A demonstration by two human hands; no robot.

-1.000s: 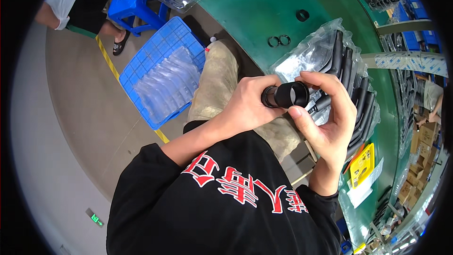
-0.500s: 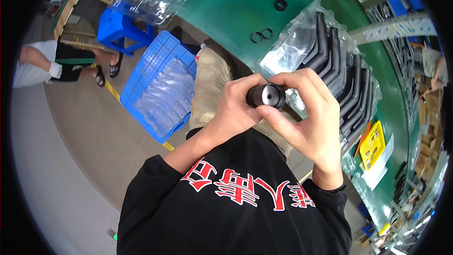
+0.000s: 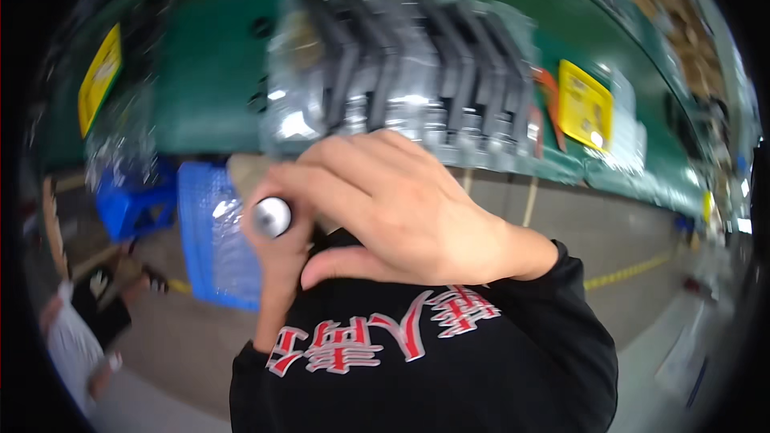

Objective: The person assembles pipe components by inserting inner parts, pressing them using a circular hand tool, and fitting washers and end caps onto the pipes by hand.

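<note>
Both hands are raised close to the camera and meet around a small dark cylindrical part with a shiny silver end (image 3: 272,216). My right hand (image 3: 405,208) lies on top with its fingers curled over the part, hiding most of it. Only the fingers and wrist of my left hand (image 3: 277,265) show, gripping the part from below. Behind the hands, a clear plastic bag of black bent tubes (image 3: 401,64) lies on the green table (image 3: 212,80). The picture is blurred by motion.
A blue plastic crate (image 3: 210,232) with clear bags and a blue stool (image 3: 132,204) stand on the floor at the left. Another person (image 3: 76,329) is at the lower left. Yellow labels (image 3: 584,104) lie on the table. Yellow floor lines run at the right.
The view has swung sharply, so the table now runs across the top. My right hand has closed over the cylindrical part, covering it except for its silver end.
</note>
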